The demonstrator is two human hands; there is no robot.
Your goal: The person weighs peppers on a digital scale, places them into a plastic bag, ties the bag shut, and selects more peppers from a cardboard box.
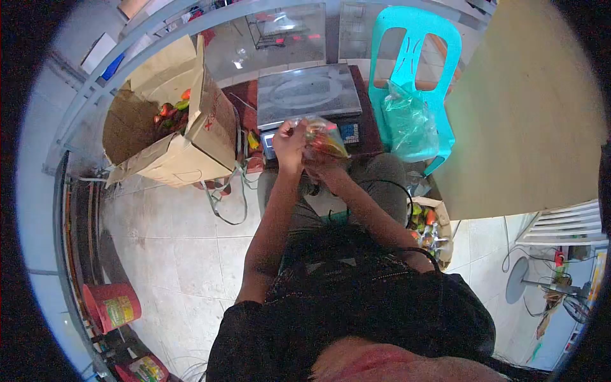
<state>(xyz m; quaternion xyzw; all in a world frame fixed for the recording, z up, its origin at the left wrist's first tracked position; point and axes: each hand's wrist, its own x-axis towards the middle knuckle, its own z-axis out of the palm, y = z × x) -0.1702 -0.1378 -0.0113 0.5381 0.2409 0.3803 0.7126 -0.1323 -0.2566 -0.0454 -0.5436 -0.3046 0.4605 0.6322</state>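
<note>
Head camera: somebody's sitting right up at a scale [309, 89], both hands on a clear bag [333, 129] with red and green peppers [326, 146] inside, at the scale's near edge
Left hand [291, 141]: fingers pinched on the bag's upper left side
Right hand [326, 174]: tucked under the bag's lower end, half hidden, so can't tell how tight that grip is
Big cardboard box [215, 124]: flaps open, red, orange and green produce down inside
Small box [443, 251]: beside the right leg, more red and green stuff, rest too small to make out
Teal chair [417, 54]: clear plastic [412, 130] on the seat
Elbow room: big box on the left, chair and tan board [522, 127] on the right; pale tiles [181, 254] run back toward the red buckets [95, 302]
</note>
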